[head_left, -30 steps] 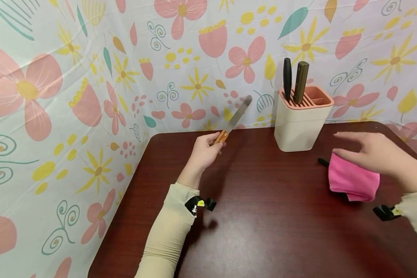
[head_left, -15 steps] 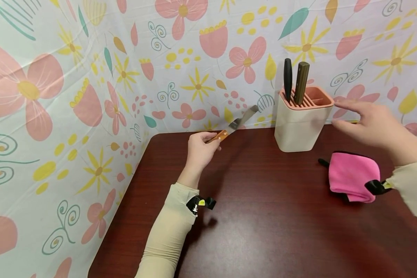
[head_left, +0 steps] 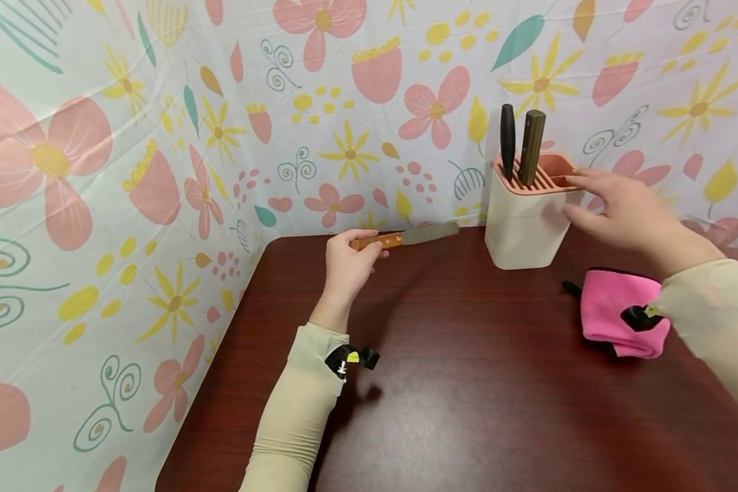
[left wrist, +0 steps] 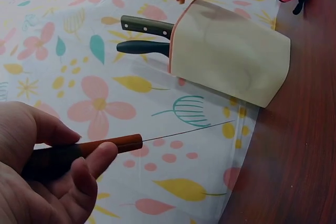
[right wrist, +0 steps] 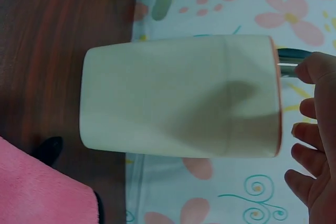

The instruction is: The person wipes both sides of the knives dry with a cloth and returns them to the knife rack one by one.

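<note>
My left hand [head_left: 348, 270] grips the orange wooden handle of a knife [head_left: 433, 234] above the back left of the table. Its grey blade has a rounded end and points right, toward the knife block; in the left wrist view it appears edge-on as a thin line. The white knife block [head_left: 519, 229] has a coral slotted top. Two handles stand in its slots: a black one [head_left: 508, 140] and a brown riveted one [head_left: 531, 145]. My right hand [head_left: 621, 208] is at the block's right rim with fingers spread and holding nothing; whether they touch the rim I cannot tell.
A pink cloth item [head_left: 615, 314] with black trim lies on the right of the dark wooden table [head_left: 461, 383], partly behind my right wrist strap. A short black piece pokes out at its left. Flowered fabric [head_left: 184, 171] hangs along the back and left edges.
My right hand has moved up and left from above the pink item to the block's rim. The knife in my left hand has swung from pointing upward to nearly level.
</note>
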`<state>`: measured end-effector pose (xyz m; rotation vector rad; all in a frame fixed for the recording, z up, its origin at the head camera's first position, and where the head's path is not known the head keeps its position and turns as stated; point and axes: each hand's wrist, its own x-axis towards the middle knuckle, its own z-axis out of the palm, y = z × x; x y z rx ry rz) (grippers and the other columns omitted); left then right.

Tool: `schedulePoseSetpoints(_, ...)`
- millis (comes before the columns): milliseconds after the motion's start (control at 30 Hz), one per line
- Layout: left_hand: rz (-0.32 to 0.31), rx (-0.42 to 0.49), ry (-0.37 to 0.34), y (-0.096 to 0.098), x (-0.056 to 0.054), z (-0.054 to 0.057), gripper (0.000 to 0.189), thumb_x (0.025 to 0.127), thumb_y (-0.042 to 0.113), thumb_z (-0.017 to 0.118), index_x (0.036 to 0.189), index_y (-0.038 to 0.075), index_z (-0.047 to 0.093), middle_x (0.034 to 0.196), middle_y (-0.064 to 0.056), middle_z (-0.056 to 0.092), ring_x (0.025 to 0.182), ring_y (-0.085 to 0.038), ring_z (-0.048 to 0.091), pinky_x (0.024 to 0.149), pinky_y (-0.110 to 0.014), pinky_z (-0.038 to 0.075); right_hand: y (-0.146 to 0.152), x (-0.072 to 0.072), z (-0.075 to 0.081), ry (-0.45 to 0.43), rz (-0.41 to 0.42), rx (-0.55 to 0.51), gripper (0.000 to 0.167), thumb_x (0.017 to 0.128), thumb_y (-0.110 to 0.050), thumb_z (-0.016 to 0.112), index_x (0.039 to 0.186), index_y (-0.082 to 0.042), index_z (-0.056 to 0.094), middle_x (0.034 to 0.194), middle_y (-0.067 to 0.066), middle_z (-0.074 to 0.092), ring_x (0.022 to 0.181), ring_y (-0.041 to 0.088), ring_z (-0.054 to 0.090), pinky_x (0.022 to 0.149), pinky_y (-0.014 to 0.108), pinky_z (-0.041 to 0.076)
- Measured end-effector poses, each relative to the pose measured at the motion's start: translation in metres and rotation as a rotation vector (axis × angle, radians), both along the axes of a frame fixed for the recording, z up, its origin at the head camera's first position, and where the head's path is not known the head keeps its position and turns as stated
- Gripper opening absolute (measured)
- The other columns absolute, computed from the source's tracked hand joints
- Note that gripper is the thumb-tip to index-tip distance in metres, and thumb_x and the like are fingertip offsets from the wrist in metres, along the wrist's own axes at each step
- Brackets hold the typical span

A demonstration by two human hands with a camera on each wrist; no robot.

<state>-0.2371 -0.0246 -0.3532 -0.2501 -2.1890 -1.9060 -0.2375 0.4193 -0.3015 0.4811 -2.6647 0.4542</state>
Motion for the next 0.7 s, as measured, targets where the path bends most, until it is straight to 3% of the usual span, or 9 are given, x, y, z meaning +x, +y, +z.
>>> schedulePoseSetpoints(200,0.026,0.04,0.089,0.002,0.0,0.002,0.018,0.089,0.012,0.074,0.106,0.006,0.077,0.081,-0.019,0.077,0.064,-0.017,0.076,0.047,-0.028,0.054,-0.004,-0.011,-0.015,0.044,0.026,0.029,0.058,0.097,-0.032,0.067,0.144,0.0,0.056,0.147,0.03,0.054,0.141,0.05,0.045,0.116,0.066,0.034)
schedulePoseSetpoints(433,0.041,0.042,0.216,0.009,0.004,0.013,0.014,0.09,0.018,0.072,0.098,0.007,0.075,0.077,-0.012,0.076,0.06,-0.022,0.074,0.047,-0.027,0.051,-0.004,-0.014,-0.033,0.151,0.041,-0.042,0.059,0.092,-0.025,0.071,0.143,0.0,0.057,0.145,0.029,0.056,0.144,0.046,0.044,0.119,0.063,0.033)
schedulePoseSetpoints(567,0.06,-0.023,0.28,0.015,0.004,0.025,0.01,0.09,0.018,0.068,0.085,0.01,0.07,0.069,-0.007,0.072,0.058,-0.025,0.072,0.045,-0.028,0.046,-0.006,-0.017,-0.042,0.182,0.012,-0.08,0.059,0.087,-0.015,0.068,0.143,0.0,0.057,0.143,0.027,0.058,0.146,0.044,0.044,0.12,0.06,0.034)
schedulePoseSetpoints(700,0.069,-0.095,0.328,0.022,0.005,0.046,0.018,0.09,0.02,0.066,0.075,0.013,0.062,0.064,-0.004,0.068,0.054,-0.02,0.069,0.044,-0.031,0.045,-0.009,-0.02,-0.048,0.234,-0.022,-0.125,0.057,0.083,-0.005,0.061,0.139,0.0,0.06,0.14,0.026,0.061,0.144,0.043,0.046,0.122,0.056,0.034)
